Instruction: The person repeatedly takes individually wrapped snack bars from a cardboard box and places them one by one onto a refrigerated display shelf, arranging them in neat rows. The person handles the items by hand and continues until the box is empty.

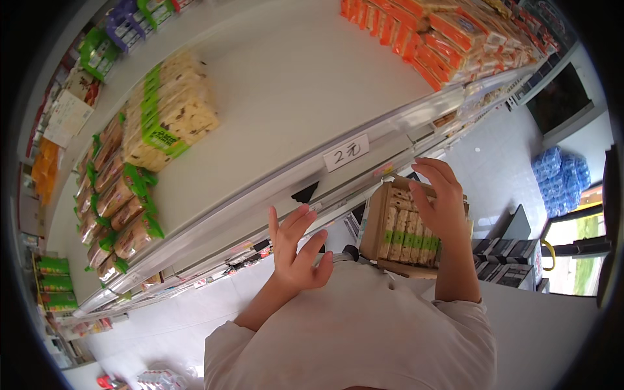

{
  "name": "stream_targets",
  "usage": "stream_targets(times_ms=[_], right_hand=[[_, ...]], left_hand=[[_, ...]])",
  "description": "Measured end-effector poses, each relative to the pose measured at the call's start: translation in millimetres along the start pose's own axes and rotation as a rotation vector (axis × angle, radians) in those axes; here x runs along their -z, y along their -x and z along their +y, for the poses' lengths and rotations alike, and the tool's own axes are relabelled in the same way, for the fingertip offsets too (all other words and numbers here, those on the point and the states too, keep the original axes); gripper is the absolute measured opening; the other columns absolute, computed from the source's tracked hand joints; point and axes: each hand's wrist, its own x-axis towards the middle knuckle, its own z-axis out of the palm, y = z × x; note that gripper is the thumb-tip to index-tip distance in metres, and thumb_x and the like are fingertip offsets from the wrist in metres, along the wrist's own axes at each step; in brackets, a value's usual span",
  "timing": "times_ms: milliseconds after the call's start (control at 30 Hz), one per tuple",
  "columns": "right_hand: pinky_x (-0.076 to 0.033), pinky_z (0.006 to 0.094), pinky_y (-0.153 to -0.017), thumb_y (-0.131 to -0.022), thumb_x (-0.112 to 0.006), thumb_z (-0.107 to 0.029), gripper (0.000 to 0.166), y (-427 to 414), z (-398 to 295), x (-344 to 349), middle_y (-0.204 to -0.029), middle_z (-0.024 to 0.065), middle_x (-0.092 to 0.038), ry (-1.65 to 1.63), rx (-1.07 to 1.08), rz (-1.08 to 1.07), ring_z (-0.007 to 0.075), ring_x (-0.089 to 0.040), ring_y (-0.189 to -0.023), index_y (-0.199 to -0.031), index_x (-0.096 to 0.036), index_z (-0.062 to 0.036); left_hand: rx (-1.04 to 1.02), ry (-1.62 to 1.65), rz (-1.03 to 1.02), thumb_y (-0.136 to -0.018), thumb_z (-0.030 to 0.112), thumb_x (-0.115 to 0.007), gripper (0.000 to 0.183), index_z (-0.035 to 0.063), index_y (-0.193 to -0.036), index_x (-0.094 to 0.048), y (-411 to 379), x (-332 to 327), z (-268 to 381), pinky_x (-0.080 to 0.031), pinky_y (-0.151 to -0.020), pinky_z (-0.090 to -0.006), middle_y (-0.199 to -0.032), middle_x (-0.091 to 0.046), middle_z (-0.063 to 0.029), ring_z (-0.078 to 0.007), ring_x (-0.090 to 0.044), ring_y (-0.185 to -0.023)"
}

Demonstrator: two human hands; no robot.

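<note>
My left hand (298, 251) hovers in front of the shelf edge, fingers spread, holding nothing. Over the right part of an open cardboard box (375, 219) is my right hand (441, 200), its fingers apart and nothing visible in them. Packaged snack bars with green bands (407, 236) stand in rows inside that box; my right hand and forearm hide some of them. On the white shelf (292, 92), a block of similar green-banded snack packs (170, 112) stands left of the middle.
Brown snacks in green-ended wrappers (122, 209) are stacked at the shelf's left. Orange-wrapped packs (453, 39) fill its far right. A handwritten price card (346, 152) hangs on the front rail. Blue bottle packs (560, 180) and dark boxes (507, 261) stand on the floor at right.
</note>
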Motion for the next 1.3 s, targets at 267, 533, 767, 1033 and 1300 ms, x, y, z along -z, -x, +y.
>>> stream_targets(times_ms=[267,533,767,1033,1300], right_hand=[[-0.051,0.0512,-0.103,-0.089,-0.076,-0.007,0.026,177,64,-4,-0.139,0.0218,-0.061,0.395,-0.671,0.127,0.0439,-0.057,-0.126,-0.114,-0.070,-0.0021],[-0.054,0.0497,-0.093,-0.081,-0.083,-0.011,0.036,189,56,3,-0.127,0.0158,-0.062,0.580,-0.802,-0.009,0.0386,-0.059,-0.116,-0.116,-0.073,-0.0114],[-0.058,0.0504,-0.077,-0.082,-0.077,-0.011,0.076,191,63,1,-0.098,0.0128,-0.067,0.577,-0.849,-0.101,0.0361,-0.067,-0.094,-0.153,-0.052,-0.0161],[-0.060,0.0421,-0.079,-0.088,-0.074,-0.008,0.069,166,52,16,-0.109,0.0204,-0.074,-0.163,-0.935,0.227,0.0298,-0.075,-0.092,-0.151,-0.047,-0.0078],[-0.058,0.0338,-0.078,-0.099,-0.068,-0.004,0.059,147,29,-23,-0.117,0.0169,-0.075,-0.843,-0.611,0.403,0.0217,-0.074,-0.097,-0.152,-0.042,-0.0040]], left_hand=[[0.003,0.229,-0.294,-0.081,0.003,-0.068,0.029,0.0021,-0.110,-0.066,-16,-62,13,-0.029,-0.122,-0.0676,-0.130,-0.066,-0.0205,-0.0396,-0.066,-0.120],[-0.149,0.379,-0.736,-0.088,0.009,-0.074,0.026,0.0049,-0.113,-0.068,-38,-133,59,-0.038,-0.119,-0.0622,-0.132,-0.063,-0.0140,-0.0314,-0.064,-0.124],[-0.231,0.466,-1.017,-0.085,0.011,-0.078,0.030,0.0055,-0.114,-0.069,-18,-164,79,-0.046,-0.114,-0.0578,-0.131,-0.063,-0.0151,-0.0367,-0.062,-0.121],[-0.137,0.470,-0.897,-0.076,0.016,-0.087,0.069,0.0038,-0.138,-0.060,-12,-177,91,-0.048,-0.112,-0.0526,-0.152,-0.052,-0.0208,-0.0417,-0.054,-0.140],[0.012,0.374,-0.504,-0.076,0.003,-0.086,0.071,0.0005,-0.142,-0.057,-17,-175,61,-0.054,-0.108,-0.0462,-0.144,-0.061,-0.0224,-0.0388,-0.059,-0.138]])
